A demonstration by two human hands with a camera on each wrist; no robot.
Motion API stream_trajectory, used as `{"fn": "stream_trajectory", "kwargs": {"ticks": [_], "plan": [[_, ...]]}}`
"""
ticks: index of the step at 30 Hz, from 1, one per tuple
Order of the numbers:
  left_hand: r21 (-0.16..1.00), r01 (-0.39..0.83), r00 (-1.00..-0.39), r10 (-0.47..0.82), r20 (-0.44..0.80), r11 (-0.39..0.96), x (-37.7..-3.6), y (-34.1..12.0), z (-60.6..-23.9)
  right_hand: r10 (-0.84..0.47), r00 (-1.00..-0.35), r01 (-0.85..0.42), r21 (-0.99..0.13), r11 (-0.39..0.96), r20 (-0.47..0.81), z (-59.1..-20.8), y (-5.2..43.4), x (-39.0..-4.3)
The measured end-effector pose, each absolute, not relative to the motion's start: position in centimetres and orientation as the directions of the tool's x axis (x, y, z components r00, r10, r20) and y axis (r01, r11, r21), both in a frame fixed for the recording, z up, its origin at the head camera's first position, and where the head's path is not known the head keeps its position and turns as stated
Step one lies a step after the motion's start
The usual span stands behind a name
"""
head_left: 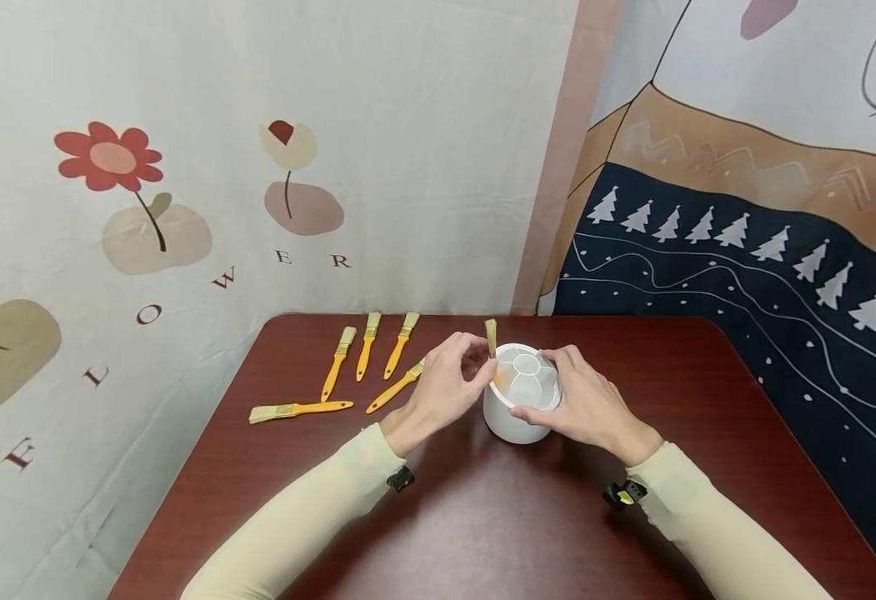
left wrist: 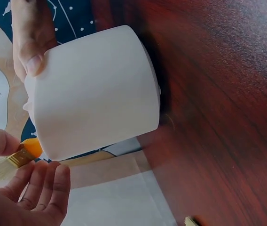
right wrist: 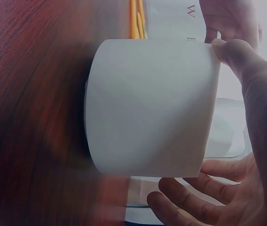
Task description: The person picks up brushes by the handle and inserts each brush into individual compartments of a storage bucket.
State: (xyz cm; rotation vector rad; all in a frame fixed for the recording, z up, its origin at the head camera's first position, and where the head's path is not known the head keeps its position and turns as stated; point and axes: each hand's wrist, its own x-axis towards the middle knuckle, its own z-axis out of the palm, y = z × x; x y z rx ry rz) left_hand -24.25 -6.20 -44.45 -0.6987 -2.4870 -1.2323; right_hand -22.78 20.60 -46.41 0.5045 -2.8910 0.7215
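Note:
A white round holder with a divided top stands upright on the table, toward its right half. My right hand grips its rim from the right, thumb on the near side and fingers around the far side. At the left rim, my left hand pinches a paintbrush between thumb and fingers. The brush stands bristles up, its orange handle inside a compartment of the holder. In the left wrist view the brush's metal band shows between thumb and fingertips. The handle's lower end is hidden by the holder's wall.
Several more brushes with orange handles lie on the table to the left: one sideways, three near the far edge, such as the middle one, and one slanted beside my left hand. A printed cloth hangs behind the dark red table.

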Motion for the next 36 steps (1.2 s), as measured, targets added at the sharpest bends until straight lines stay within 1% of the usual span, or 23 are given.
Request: {"fn": "stream_trajectory", "kwargs": {"ticks": [16,29,36], "plan": [[0.668,0.499,-0.866,0.302,0.398,0.551,-24.4,-7.1,-44.8,-0.279,-0.943,-0.333,-0.452,0.827,0.184,-46.6,19.7,-22.8],[0.662,0.508,-0.861,0.350,0.369,0.551,-24.2,-7.8,-44.8,-0.254,-0.947,-0.317,-0.445,0.837,0.196,-46.4,19.6,-22.4],[0.690,0.485,-0.872,0.358,0.334,0.537,-23.8,-9.1,-44.6,-0.242,-0.947,-0.314,-0.444,0.839,0.212,-46.4,19.7,-22.4]]}}
